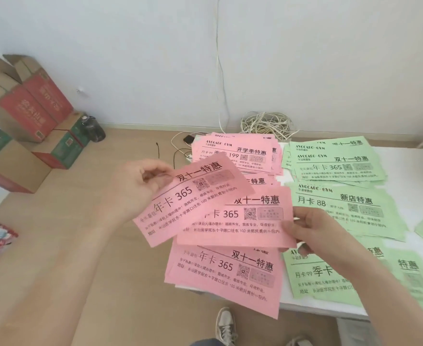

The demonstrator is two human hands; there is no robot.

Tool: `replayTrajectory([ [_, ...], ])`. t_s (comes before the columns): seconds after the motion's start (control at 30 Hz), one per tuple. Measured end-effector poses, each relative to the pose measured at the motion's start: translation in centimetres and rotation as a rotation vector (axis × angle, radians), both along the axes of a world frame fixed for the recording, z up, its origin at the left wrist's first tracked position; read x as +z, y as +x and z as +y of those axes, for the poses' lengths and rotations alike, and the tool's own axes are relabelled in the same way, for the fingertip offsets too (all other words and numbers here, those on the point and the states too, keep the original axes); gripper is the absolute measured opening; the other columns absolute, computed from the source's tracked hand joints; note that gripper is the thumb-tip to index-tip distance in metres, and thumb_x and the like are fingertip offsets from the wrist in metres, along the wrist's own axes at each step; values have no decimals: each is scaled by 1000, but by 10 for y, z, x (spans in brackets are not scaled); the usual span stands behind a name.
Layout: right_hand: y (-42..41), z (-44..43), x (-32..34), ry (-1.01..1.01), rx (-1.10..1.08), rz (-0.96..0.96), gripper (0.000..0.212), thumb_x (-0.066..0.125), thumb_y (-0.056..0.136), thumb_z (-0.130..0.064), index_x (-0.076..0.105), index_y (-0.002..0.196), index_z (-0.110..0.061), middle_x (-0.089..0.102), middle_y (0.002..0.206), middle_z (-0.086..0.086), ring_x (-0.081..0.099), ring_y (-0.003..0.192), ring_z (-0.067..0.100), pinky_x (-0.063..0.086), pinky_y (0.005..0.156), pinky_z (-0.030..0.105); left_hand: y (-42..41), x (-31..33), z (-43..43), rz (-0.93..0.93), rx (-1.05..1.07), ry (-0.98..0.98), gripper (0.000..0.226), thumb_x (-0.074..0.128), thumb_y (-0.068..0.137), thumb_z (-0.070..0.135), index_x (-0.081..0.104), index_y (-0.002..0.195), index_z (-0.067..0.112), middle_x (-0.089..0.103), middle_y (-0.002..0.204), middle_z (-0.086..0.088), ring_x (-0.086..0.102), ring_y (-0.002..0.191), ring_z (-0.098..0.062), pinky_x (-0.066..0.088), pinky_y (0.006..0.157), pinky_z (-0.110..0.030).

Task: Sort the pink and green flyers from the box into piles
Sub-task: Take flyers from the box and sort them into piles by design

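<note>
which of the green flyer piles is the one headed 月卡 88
The middle green pile, just above the right hand. Its top sheet reads 新店特惠; the far green pile shows 年卡 365, the near one 季卡.

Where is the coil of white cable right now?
In the head view, the coil of white cable lies at the foot of the far wall, right of centre, just behind the far pink pile and green pile.

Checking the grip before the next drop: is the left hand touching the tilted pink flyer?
Touching. The head view shows the left hand pinching the top-left corner of the tilted pink flyer.
</note>
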State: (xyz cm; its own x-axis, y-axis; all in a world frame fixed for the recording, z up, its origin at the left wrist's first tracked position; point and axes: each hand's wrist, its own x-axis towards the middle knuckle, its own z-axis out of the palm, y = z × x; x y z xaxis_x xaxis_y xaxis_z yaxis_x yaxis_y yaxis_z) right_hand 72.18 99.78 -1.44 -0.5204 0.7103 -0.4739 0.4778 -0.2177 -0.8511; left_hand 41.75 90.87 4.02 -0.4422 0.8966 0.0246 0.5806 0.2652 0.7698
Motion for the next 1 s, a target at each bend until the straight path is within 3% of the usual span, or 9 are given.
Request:
replayTrajectory([
  [0.1,-5,-28,-11,3,-26,-55,18,50,99,-11,64,105,-21,76,80,2,68,70,17,41,53,19,-7,-7,-6,0,-131,-133,29,68,86,10,68,73,36,70,76,14,64,73,-14,49,70,-25],
  [0.27,-7,-61,-36,140,-14,-237,16,48,98,-16,62,98,-25,74,78,-8,62,56,-4,43,45,14,34,-55,-4,66,-383,-369,9,63,91,23,68,90,30,65,89,19,61,83,4,49,78,-16],
  [0.4,-1,-66,-56,279,73,-404,17,47,96,-26,60,86,-20,69,79,-8,65,69,9,55,57,27,68,-104,-2,418,-602,-298,17,56,95,25,63,109,18,58,109,13,49,104,-8,46,90,-31],
  [0.5,4,-62,-56,332,60,-419,20,44,97,-27,57,82,-22,62,71,-11,56,59,4,41,46,17,75,-122,-6,524,-631,-232,26,61,91,26,61,115,15,58,122,6,51,112,-18,48,90,-40],
  [0.63,6,-62,-56,464,90,-402,30,35,101,-37,49,79,-23,44,53,-9,40,45,7,31,44,21,78,-127,-11,624,-615,-189,47,72,81,30,52,123,24,61,118,9,57,107,-16,52,85,-37],
  [0.73,8,-63,-54,513,64,-386,29,29,102,-41,45,86,-23,45,54,-6,43,49,8,30,47,23,81,-127,-12,670,-618,-166,57,78,74,29,48,122,26,63,114,9,58,103,-15,52,81,-35],
  [0.87,18,-70,-47,591,114,-453,36,21,100,-46,47,100,-23,56,70,-6,54,67,14,41,61,30,79,-124,-12,727,-688,-122,34,78,75,28,62,105,26,63,116,0,59,105,-20,56,75,-35],
  [0.93,20,-74,-46,646,136,-489,35,23,101,-44,46,115,-22,60,80,-6,58,76,16,42,65,32,80,-119,-15,734,-736,-151,37,68,76,48,61,105,27,59,125,-3,56,113,-23,56,80,-36],
  [1.0,19,-76,-48,675,123,-505,36,28,102,-36,42,132,-20,64,91,-5,60,82,18,44,67,32,87,-115,-20,699,-822,-275,63,49,72,70,53,120,30,45,142,-2,43,128,-22,47,96,-39],
])
